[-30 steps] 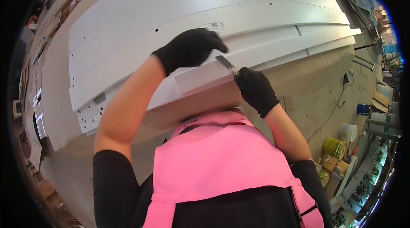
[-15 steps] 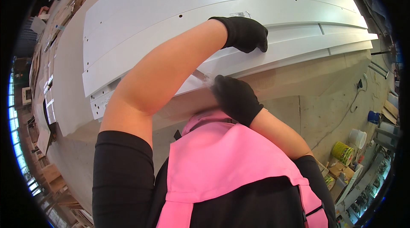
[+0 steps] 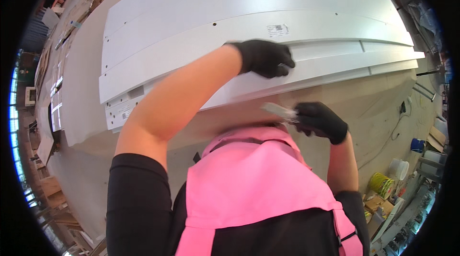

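Black gloves cover both my hands. My left hand point(image 3: 266, 58) is above the front strip of a white panel point(image 3: 187, 40), its fingers curled in. A small bright spot shows at its fingertips, but I cannot make out what it is. My right hand point(image 3: 320, 121), near the front edge of the panels and close to my body, pinches a small pale, flat piece point(image 3: 280, 111). That piece is smeared by motion and looks partly see-through at the hand's end. White labels point(image 3: 278, 30) are stuck on the panel, which has small dark holes.
The white panels lie stacked on a brown-covered surface point(image 3: 330, 93). A white bucket point(image 3: 398, 169), a yellow-green roll point(image 3: 381, 185) and a blue container point(image 3: 418, 145) stand on the floor at the right. A cable point(image 3: 390, 143) runs along there. Boards lie at the far left.
My right hand has moved right, away from the panels' edge, with the pale piece in it. My left hand has shifted slightly left and nearer, uncovering a label. The view has shifted a little.
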A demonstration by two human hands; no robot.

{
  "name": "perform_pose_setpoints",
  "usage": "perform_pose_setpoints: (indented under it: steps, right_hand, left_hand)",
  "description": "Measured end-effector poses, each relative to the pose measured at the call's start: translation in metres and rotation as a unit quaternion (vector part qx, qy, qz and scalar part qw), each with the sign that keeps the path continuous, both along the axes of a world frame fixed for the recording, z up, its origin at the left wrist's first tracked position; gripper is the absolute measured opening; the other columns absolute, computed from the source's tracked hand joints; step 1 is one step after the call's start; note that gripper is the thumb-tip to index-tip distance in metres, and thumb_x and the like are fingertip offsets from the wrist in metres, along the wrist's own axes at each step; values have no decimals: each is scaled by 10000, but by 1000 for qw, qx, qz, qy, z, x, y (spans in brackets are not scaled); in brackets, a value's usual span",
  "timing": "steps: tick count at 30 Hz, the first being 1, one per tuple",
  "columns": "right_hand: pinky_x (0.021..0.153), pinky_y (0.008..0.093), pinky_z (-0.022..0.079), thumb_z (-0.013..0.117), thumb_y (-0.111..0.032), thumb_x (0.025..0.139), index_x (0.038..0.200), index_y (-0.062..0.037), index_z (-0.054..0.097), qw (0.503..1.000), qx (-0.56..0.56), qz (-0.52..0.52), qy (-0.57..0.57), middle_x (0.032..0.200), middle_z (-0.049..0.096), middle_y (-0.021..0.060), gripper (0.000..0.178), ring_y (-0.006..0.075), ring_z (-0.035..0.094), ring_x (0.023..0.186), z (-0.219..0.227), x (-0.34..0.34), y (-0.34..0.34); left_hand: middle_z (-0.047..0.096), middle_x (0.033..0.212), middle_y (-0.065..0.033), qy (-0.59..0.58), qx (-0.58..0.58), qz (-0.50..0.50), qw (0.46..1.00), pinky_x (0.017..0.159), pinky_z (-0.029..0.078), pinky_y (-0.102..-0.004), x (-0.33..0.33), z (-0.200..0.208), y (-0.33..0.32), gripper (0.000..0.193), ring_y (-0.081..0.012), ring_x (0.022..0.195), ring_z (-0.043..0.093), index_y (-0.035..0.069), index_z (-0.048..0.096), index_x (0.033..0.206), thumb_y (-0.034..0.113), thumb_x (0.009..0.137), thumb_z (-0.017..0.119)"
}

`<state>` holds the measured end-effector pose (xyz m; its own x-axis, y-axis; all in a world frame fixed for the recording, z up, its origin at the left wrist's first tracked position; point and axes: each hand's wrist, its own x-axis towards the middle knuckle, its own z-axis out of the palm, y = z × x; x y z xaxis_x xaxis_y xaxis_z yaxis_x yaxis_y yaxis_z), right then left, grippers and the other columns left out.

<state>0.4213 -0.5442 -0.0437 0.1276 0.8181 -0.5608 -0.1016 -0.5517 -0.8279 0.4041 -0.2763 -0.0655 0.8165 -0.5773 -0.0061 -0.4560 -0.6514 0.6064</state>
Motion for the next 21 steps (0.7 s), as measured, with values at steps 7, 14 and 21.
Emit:
perform_pose_setpoints:
  steps: [7,14,21]
  right_hand:
    - [604,294,439,568,-254,950,1028,-12,586,768,330,-480,268,768,567,31,255,109,521,603,-34,-1,-97]
    - [790,345,480,548,-52,912,1356,8,385,744,347,-480,308,1096,522,87,477,151,569,907,-27,-1,-74]
    - [828,316,505,529,-60,945,1436,1,304,803,372,-375,276,1160,533,77,543,148,587,993,-21,13,-45]
  left_hand:
    - [513,1132,-161,-51,39,232,971,897,434,-421,-104,-4,-8,812,-336,1013,483,90,459,1378,234,651,791]
    - [657,994,-191,-47,-35,227,972,781,507,-407,-149,19,40,458,-357,877,621,25,627,1159,249,764,687]
    - [680,931,-110,-169,61,511,841,613,496,-307,-219,18,71,236,-221,771,634,83,684,1072,140,846,648]
